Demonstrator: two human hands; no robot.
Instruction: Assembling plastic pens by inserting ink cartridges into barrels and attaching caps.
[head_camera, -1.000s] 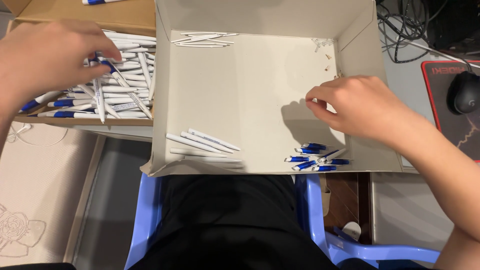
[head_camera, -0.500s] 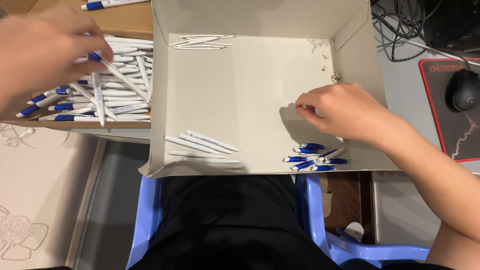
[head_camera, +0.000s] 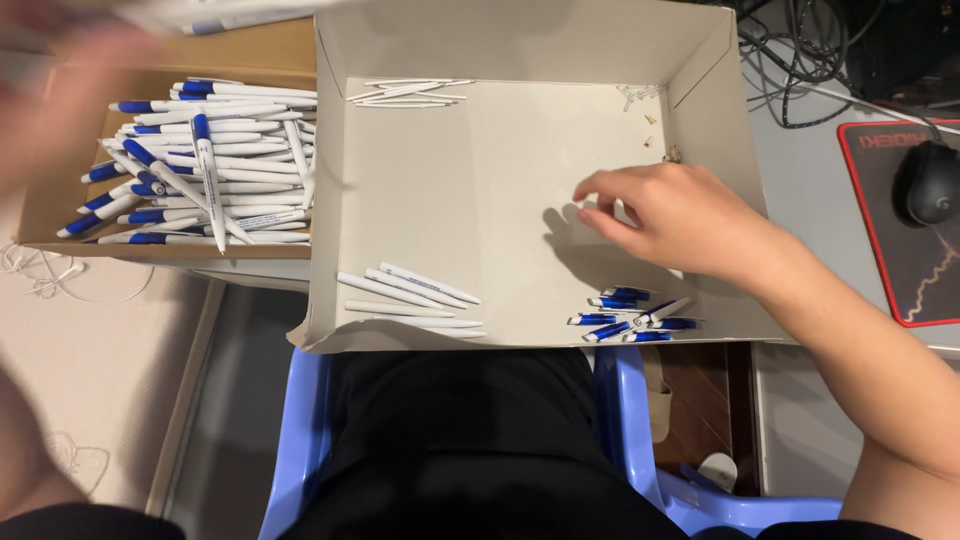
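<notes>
- Brown box (head_camera: 40, 205) at left, full of white-and-blue pens (head_camera: 200, 170).
- White box (head_camera: 700, 60) in the middle: white barrels (head_camera: 405, 290) near the front left, blue caps (head_camera: 625, 320) at the front right.
- Right hand (head_camera: 670, 215) palm down over the box floor, fingers loosely curled, holding nothing I can make out.
- Left hand (head_camera: 70, 90) a blur at top left; grip cannot be told. It has risen off the pens since half a second ago.
</notes>
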